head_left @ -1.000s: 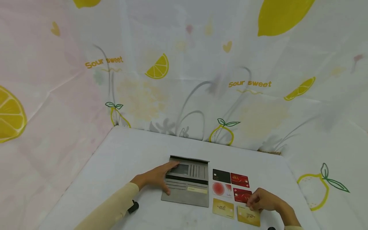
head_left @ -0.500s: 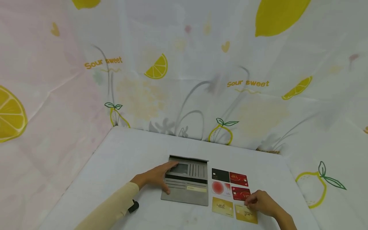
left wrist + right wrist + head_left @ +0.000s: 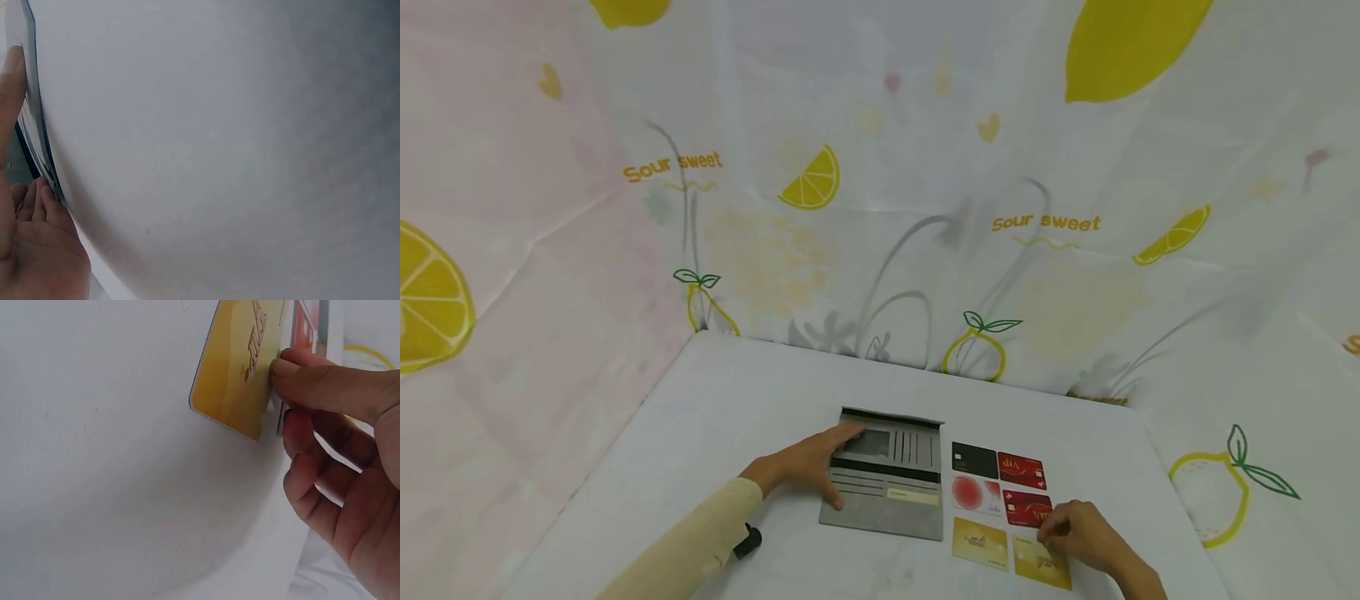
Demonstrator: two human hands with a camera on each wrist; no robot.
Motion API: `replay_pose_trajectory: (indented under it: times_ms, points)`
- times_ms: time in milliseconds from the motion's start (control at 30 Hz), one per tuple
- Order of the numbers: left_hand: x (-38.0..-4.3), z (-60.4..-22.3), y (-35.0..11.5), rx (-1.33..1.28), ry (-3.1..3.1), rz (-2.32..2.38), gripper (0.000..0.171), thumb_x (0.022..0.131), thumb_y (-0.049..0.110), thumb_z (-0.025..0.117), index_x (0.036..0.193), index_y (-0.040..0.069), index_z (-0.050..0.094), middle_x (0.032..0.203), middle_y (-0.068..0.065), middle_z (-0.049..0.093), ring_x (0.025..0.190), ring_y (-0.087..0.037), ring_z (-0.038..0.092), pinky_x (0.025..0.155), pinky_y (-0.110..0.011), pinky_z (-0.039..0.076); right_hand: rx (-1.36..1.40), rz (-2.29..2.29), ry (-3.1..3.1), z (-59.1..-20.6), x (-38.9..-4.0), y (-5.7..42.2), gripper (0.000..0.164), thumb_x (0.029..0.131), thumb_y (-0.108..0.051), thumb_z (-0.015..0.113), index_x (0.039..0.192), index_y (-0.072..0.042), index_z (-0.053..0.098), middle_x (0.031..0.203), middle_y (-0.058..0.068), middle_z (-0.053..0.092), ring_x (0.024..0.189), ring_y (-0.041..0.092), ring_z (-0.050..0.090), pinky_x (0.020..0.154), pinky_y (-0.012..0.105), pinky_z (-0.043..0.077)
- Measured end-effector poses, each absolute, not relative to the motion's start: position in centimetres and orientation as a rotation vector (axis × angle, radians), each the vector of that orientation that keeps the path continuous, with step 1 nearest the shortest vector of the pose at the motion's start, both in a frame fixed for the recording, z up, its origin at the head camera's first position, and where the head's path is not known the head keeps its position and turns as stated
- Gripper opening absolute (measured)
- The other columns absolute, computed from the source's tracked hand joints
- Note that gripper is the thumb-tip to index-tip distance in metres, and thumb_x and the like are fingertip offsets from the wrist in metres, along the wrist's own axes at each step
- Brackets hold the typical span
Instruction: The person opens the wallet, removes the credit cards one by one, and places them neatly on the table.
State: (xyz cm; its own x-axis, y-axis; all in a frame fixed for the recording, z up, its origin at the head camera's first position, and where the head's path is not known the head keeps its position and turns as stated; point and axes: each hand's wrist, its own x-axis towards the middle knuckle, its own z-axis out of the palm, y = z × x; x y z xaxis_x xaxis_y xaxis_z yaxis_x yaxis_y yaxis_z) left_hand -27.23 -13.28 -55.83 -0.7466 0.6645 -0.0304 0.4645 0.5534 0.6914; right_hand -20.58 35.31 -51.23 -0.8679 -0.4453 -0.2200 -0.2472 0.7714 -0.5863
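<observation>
An open grey wallet (image 3: 887,521) with card slots and a dark clear window lies flat. My left hand (image 3: 805,458) rests on its left edge, fingers and thumb spread. In the left wrist view the thumb and fingers of the left hand (image 3: 44,250) lie along the wallet's edge. To the right, a gold card (image 3: 1037,567) lies at the bottom right of a group of cards. My right hand (image 3: 1082,533) pinches at its upper right edge with thumb and forefinger; the other fingers curl in, seen in the right wrist view beside the gold card (image 3: 234,375).
Beside the wallet lie a black card (image 3: 975,460), two red cards, a white card with a red circle (image 3: 970,493) and another gold card (image 3: 980,543). A small black object (image 3: 747,542) sits under the left forearm. A lemon-print cloth (image 3: 880,267) hangs behind the white table.
My right hand has slid the lower right gold card slightly left, toward the other gold card, and its fingers have shifted on the card's edge. The left hand stays on the wallet.
</observation>
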Motion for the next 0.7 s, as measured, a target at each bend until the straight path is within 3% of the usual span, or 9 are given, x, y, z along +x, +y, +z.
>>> replay_pose_trajectory:
  times_ms: [333,700]
  points:
    - [-27.1,-55.5,-13.4,0.94,2.488,1.003,0.126,0.059,0.044,0.093,0.156,0.012,0.019,0.16,-0.007,0.022,0.145,-0.028,0.022,0.114,-0.049,0.025,-0.606,-0.813,2.662,-50.2,-22.0,33.1,0.004,0.084,-0.011,0.076,0.082,-0.014,0.074,0.083,-0.01,0.066,0.073,0.003,0.055,0.065,0.022,0.051]
    - [-27.1,-55.7,-13.2,0.934,2.487,0.988,0.125,0.06,0.046,0.092,0.157,0.014,0.019,0.16,-0.008,0.021,0.145,-0.029,0.022,0.113,-0.051,0.026,-0.843,-0.975,2.564,-49.6,-25.3,25.2,0.005,0.088,-0.007,0.071,0.091,-0.009,0.075,0.088,-0.005,0.07,0.077,0.006,0.063,0.065,0.024,0.053]
